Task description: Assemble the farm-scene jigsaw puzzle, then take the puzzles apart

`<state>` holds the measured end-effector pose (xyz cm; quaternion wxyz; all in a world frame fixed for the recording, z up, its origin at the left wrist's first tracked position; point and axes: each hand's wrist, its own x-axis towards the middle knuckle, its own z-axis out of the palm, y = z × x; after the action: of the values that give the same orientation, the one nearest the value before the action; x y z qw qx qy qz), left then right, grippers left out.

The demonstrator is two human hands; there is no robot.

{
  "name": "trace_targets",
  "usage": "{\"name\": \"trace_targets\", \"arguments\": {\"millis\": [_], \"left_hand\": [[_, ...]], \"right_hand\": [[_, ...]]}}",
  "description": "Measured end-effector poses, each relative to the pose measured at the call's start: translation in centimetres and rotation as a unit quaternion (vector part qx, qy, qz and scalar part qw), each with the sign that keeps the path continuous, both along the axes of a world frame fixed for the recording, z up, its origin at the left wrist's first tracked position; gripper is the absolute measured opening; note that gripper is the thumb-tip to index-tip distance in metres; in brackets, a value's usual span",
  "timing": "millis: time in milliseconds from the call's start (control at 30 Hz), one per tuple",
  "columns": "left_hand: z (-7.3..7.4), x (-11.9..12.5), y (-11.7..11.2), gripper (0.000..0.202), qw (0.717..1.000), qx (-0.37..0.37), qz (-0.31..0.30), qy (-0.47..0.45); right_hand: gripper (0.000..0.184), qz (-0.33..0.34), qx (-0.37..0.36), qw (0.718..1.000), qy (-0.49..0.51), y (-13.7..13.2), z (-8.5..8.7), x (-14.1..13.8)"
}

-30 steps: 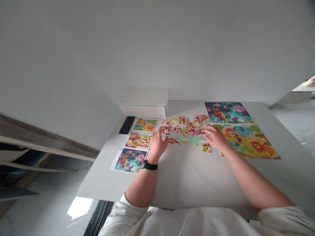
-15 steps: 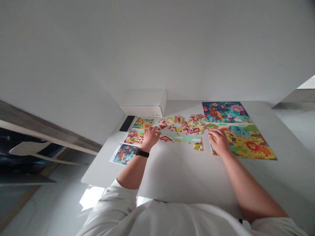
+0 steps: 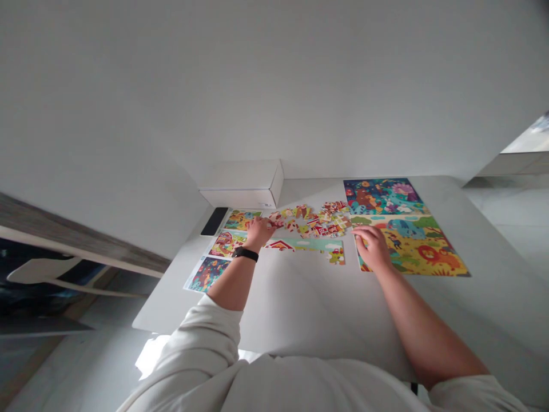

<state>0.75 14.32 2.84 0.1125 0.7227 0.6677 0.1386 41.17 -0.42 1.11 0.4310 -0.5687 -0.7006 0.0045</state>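
Observation:
My left hand (image 3: 258,232), with a dark watch on its wrist, is at the left end of the loose jigsaw pieces (image 3: 325,224). Its fingers are drawn together on a small reddish puzzle piece, partly hidden by the fingertips. Just below lies a partly joined strip of puzzle (image 3: 313,245) with a red roof and pale sky. My right hand (image 3: 372,247) rests at the left edge of the yellow animal puzzle (image 3: 429,246), thumb apart from the fingers, and nothing shows in it.
Left of my left hand lie small picture sheets (image 3: 210,273) and a black phone (image 3: 214,221). A white box (image 3: 240,183) stands against the wall. Beyond the yellow puzzle is a dark blue one (image 3: 384,196). A pale chair (image 3: 43,269) is off the table's left side.
My left hand has shifted away from me and its fingers have closed in on a piece. My right hand keeps its place by the yellow puzzle. The view has turned slightly right.

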Motion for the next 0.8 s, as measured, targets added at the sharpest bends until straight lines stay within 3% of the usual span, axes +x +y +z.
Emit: {"name": "trace_targets", "arguments": {"millis": [133,333,467,567,667,800], "left_hand": [[1.3,-3.7,0.7,0.038,0.999,-0.003,-0.020,-0.025],[3.2,-9.2,0.8,0.041,0.999,0.036,0.013,-0.018],[3.2,-9.1,0.4,0.033,1.000,0.008,-0.011,-0.014],[2.8,-8.0,0.6,0.034,0.998,-0.019,-0.062,-0.011],[2.3,-7.0,1.4,0.042,0.992,-0.040,-0.118,0.006],[1.9,-6.3,2.9,0.037,0.984,-0.065,-0.168,0.009]], "right_hand": [[0.030,-0.004,0.003,1.000,-0.003,0.1,-0.1,0.1],[0.028,-0.003,0.015,1.000,-0.005,0.3,-0.5,0.2],[0.028,-0.004,0.010,1.000,-0.008,0.4,-0.6,0.1],[0.028,-0.008,0.013,1.000,-0.009,0.3,-0.4,0.1],[0.029,-0.006,0.012,1.000,-0.007,0.2,-0.3,0.2],[0.031,-0.006,0.003,1.000,-0.009,0.2,-0.4,0.4]]}}
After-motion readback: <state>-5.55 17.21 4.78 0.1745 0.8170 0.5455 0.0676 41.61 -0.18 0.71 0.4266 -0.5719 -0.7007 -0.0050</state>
